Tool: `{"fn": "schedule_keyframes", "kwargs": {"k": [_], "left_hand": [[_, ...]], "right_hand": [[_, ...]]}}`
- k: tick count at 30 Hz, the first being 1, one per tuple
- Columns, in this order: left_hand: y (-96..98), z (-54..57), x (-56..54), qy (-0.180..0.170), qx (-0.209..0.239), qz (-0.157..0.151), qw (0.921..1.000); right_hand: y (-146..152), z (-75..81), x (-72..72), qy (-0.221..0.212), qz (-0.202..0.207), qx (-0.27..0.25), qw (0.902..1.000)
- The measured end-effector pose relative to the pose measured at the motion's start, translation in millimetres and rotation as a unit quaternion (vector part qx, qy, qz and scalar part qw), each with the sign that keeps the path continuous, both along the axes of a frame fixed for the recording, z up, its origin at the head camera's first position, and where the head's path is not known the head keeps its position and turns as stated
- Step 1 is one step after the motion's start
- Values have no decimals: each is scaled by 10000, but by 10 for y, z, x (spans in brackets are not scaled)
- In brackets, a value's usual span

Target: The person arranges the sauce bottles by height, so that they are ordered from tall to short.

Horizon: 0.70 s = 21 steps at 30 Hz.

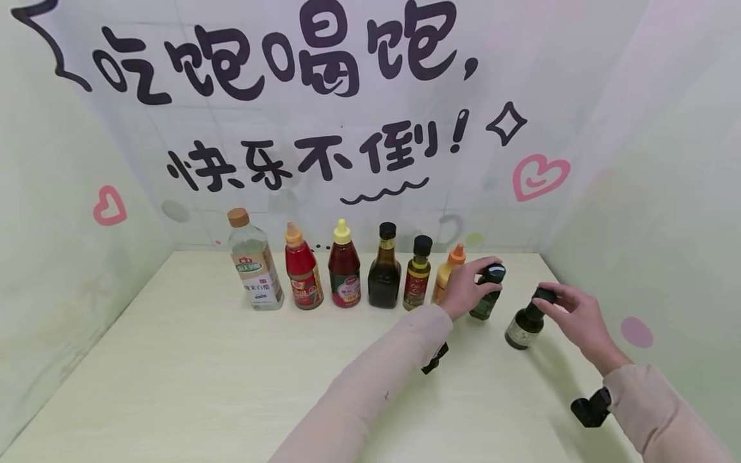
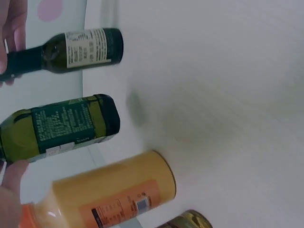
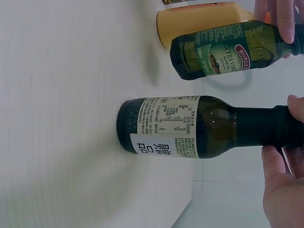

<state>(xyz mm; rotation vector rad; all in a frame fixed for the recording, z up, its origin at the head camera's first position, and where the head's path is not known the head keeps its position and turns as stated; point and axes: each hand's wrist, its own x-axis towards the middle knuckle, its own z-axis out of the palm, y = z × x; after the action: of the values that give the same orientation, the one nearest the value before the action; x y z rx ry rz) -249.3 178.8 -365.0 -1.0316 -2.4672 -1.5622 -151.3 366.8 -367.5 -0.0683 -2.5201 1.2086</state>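
My left hand [image 1: 465, 287] pinches the dark cap of a small green olive oil bottle [image 1: 485, 303] near the right end of the row. Its green label faces the right wrist view, where the olive oil bottle [image 3: 223, 51] looks slightly lifted, with a shadow apart from its base. To the right, my right hand [image 1: 581, 318] grips the cap and neck of a dark round bottle [image 1: 523, 328] with a cream label. That dark bottle [image 3: 166, 126] shows printed text and a white sticker in the right wrist view. Whether its base touches the table cannot be told.
Left of the olive oil stand a yellow squeeze bottle [image 1: 442, 278], a red-labelled oil bottle [image 1: 417, 276], a dark sauce bottle [image 1: 384, 276], two red sauce bottles [image 1: 304, 283] and a clear vinegar bottle [image 1: 256, 270]. Walls bound the pale table [image 1: 220, 379] behind and on both sides.
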Motion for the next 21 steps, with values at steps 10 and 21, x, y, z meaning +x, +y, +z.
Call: {"fn": "schedule_keyframes", "kwargs": {"k": [10,21], "left_hand": [[-56,-71,-100,-207,-14,-154,9997],[35,-165,-108,29,3,147,9999]], "right_hand": [[2,-28,5,169,22,-38,9998],[6,-39,-19,196,-36,86,9998]]}}
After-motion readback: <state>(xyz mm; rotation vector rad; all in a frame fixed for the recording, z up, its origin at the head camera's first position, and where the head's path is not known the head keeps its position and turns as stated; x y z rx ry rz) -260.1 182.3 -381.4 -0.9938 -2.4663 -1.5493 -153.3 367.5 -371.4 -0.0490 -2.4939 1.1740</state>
